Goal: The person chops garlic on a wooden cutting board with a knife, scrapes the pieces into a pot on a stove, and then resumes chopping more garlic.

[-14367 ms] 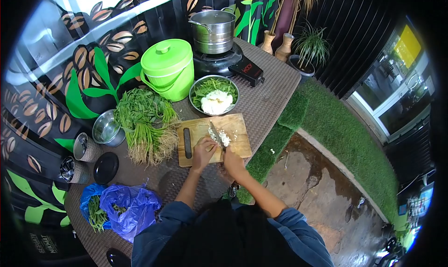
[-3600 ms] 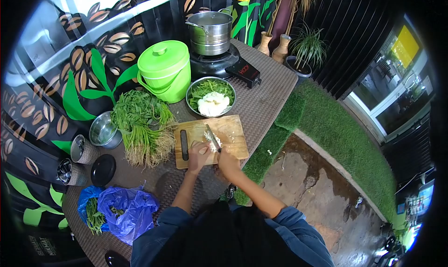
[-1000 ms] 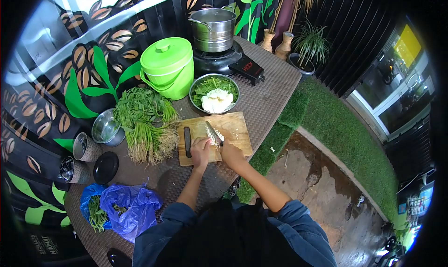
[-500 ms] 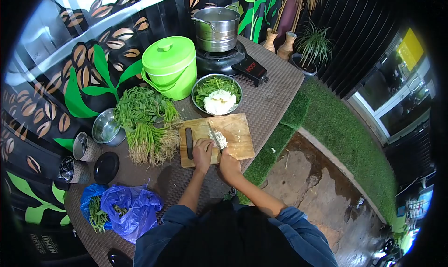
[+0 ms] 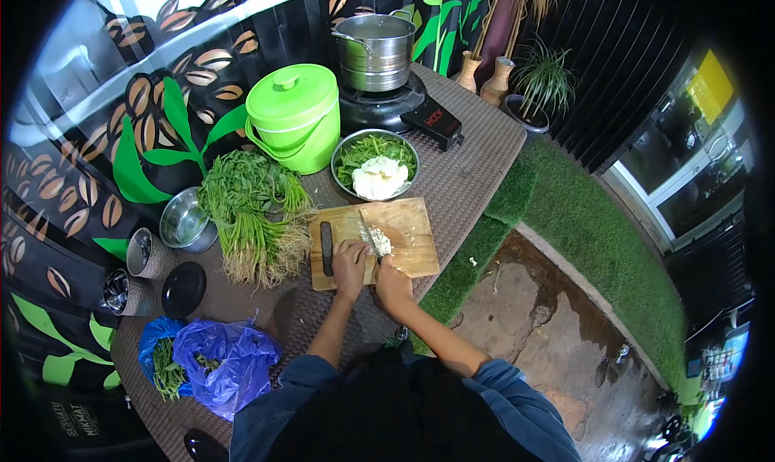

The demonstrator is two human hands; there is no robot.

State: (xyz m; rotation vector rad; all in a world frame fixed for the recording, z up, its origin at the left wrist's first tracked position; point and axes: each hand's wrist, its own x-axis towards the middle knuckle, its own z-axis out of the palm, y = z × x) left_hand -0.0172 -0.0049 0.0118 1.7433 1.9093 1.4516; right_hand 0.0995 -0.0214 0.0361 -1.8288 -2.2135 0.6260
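Observation:
My right hand (image 5: 394,285) grips the handle of a knife (image 5: 370,233), its blade pointing away from me across the wooden cutting board (image 5: 413,217). A small heap of finely chopped white pieces (image 5: 382,241), of a kind I cannot make out, lies against the blade's right side. To the left of the knife, my left hand (image 5: 349,267) rests on the board with its fingers curled together near the blade. Whatever those fingers hold is hidden. Along the board's left side runs its dark handle slot (image 5: 326,248).
Beyond the board stands a metal bowl (image 5: 336,181) of cut greens with a white mound. A lidded green bucket (image 5: 292,111), a pot (image 5: 375,54) on a stove (image 5: 379,111), bundled rooted greens (image 5: 257,220) and a blue plastic bag (image 5: 230,365) share the table.
Both hands stay nearly in place. My right hand and the knife handle have shifted very slightly, with the blade still beside the chopped pieces.

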